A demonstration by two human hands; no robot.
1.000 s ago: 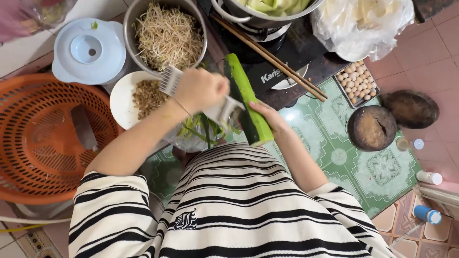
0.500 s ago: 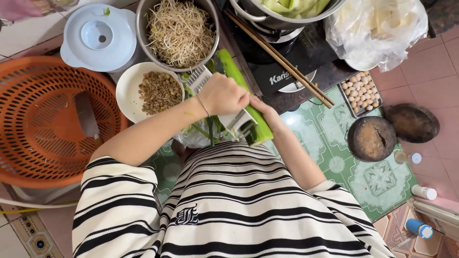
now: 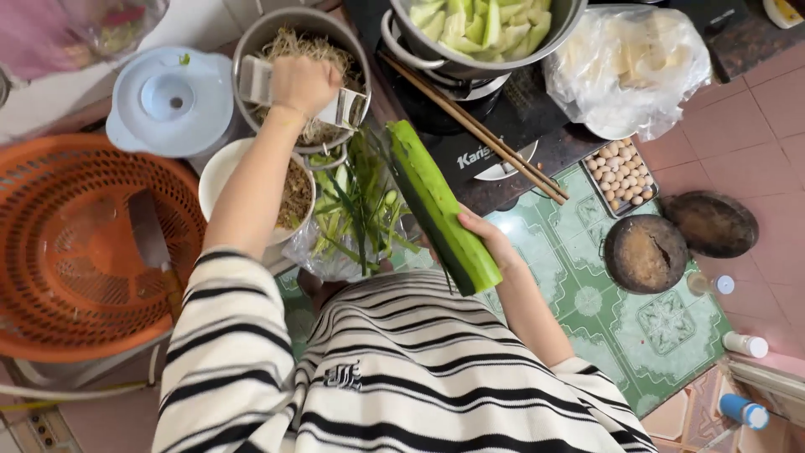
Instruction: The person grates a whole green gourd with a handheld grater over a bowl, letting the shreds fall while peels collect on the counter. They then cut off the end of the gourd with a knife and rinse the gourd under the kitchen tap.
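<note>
Head view showed my left hand clamped on a metal grater over the steel bowl of pale sprouts, right-hand fingers wrapped round a long, smooth green gourd. Steady, even strokes along its length seemed best to me.

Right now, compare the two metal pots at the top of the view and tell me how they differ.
The left pot holds pale stringy sprouts, while the right pot holds chunky cut green vegetable pieces. The left pot stands off the cooker, beside a pale blue lid; the right pot sits on the black cooker. The left hand holds a metal grater over the left pot; nothing hangs over the right pot. Both are round, metal and uncovered.
</note>
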